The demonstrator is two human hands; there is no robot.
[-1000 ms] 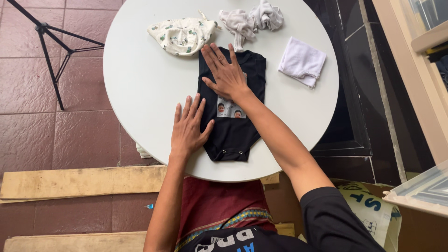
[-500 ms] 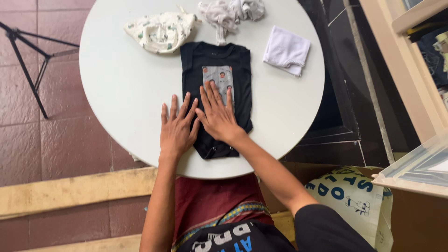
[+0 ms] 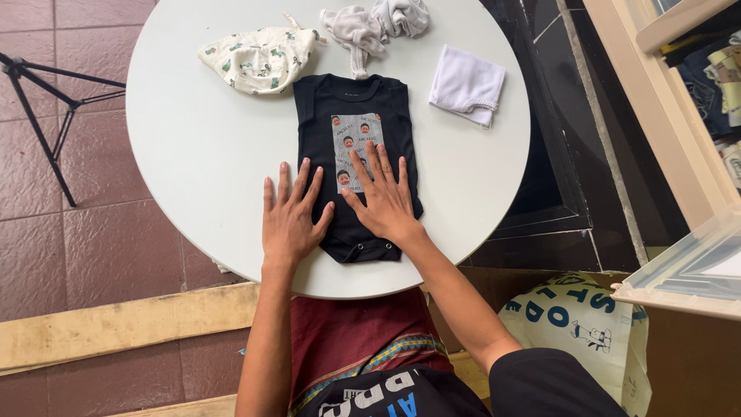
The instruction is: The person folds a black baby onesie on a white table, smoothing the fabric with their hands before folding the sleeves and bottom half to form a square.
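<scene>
Nearest the body, both hands lie flat, fingers spread, grip released on both, nothing clenched or pinched. Left hand (image 3: 289, 220) rests half on the bare white round bench (image 3: 193, 154), its fingertips overlapping the left edge of the black baby bodysuit (image 3: 359, 166). Right hand (image 3: 386, 201) presses on the lower half of the bodysuit, just below and partly over its printed grey front panel. Bodysuit lies spread face-up near the bench's front edge, neck away from the person, snap end toward them. Judgement: thin knit, very light, limp, no stiffness; will bunch and slide on the smooth top unless pinned; best taken at side seams, shoulders or snap hem. Farther out: folded white cloth (image 3: 467, 85) to the right, apart from it; patterned cream garment (image 3: 262, 60) to the upper left; crumpled pale grey garment (image 3: 374, 23) touching the neckline at the far rim.
</scene>
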